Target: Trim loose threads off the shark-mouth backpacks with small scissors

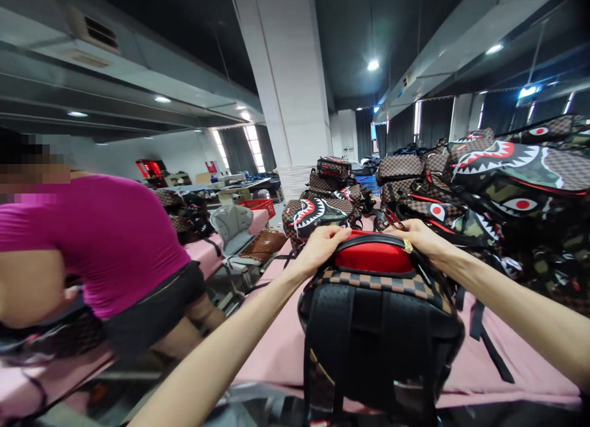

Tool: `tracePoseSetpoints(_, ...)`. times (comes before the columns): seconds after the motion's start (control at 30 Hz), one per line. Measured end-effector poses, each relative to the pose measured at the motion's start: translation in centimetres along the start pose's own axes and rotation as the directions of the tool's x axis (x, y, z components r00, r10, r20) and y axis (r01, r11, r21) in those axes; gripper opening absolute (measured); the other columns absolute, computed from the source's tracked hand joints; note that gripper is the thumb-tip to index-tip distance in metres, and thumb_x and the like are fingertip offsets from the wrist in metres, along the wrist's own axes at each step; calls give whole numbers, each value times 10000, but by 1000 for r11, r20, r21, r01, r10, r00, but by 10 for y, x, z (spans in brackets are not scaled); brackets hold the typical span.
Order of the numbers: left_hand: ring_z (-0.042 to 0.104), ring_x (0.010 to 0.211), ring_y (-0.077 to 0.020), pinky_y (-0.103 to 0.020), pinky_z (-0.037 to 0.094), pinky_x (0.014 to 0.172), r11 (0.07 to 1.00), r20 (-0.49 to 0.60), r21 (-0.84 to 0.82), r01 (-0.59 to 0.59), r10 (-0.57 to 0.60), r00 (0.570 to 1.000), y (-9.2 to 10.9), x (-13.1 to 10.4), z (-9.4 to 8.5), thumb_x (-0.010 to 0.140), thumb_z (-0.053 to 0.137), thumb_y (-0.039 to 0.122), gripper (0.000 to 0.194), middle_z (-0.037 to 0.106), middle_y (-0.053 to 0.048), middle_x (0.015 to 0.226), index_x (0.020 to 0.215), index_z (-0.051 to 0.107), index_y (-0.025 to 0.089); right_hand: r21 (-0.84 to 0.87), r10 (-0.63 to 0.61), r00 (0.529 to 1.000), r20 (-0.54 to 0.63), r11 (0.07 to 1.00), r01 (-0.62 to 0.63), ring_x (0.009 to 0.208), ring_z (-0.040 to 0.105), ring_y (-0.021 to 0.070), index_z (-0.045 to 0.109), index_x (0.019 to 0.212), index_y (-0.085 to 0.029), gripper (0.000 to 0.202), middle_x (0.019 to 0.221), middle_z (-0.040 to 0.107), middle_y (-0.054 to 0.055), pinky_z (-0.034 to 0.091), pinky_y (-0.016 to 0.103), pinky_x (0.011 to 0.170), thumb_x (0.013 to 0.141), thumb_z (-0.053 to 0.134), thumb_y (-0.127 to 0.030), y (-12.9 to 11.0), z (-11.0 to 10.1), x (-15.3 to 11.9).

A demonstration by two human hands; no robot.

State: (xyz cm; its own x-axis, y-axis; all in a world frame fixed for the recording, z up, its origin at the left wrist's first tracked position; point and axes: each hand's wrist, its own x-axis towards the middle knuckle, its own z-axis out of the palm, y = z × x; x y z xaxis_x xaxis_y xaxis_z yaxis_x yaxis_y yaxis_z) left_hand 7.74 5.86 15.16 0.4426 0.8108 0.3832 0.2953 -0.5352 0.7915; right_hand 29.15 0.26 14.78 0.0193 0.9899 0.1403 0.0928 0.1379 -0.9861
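A black backpack [373,341] with a brown checkered top stands upright at the edge of a pink-covered table [271,329], its shoulder straps facing me. Its top opening shows a red lining [375,257]. My left hand [325,246] grips the left side of the opening's rim, fingers closed. On the right side of the rim, my right hand [415,238] is closed too, near a gold-coloured zipper piece [407,246]. The fingertips of both hands are partly hidden behind the rim.
Shark-mouth backpacks [520,169] are piled high at the right; more bags [318,215] stand beyond my hands. A person in a magenta shirt [115,242] bends at the left. A grey chair [230,230] and a white pillar [288,77] are farther back.
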Motion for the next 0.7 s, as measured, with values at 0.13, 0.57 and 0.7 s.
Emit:
tracePoseSetpoints(0.13,543,749,-138,-245,419,716,881,-144,340,-330,395,907,27,-27,1,864,397,384,312,614,-42,801,857,610,156,43,18,1000,25,999,-19,506,548,110,647,638,-120,336,573,634,17,428,210,489,484,802,-376,-3,1,7)
tracePoseSetpoints(0.57,314,447,-62,-218,209,456,988,524,54,147,-154,838,22,23,22,664,616,537,418,461,42,496,619,623,122,-161,-271,914,-302,960,231,570,540,119,639,650,-125,316,653,639,46,406,224,528,654,671,-439,-1,-10,39)
tracePoseSetpoints(0.7,355,438,-67,-217,230,460,958,432,-10,285,-253,866,20,25,26,632,635,506,391,521,23,511,636,643,115,-331,-241,943,-232,931,156,558,528,136,629,586,-165,397,634,626,43,376,238,480,722,596,-537,18,-29,-29)
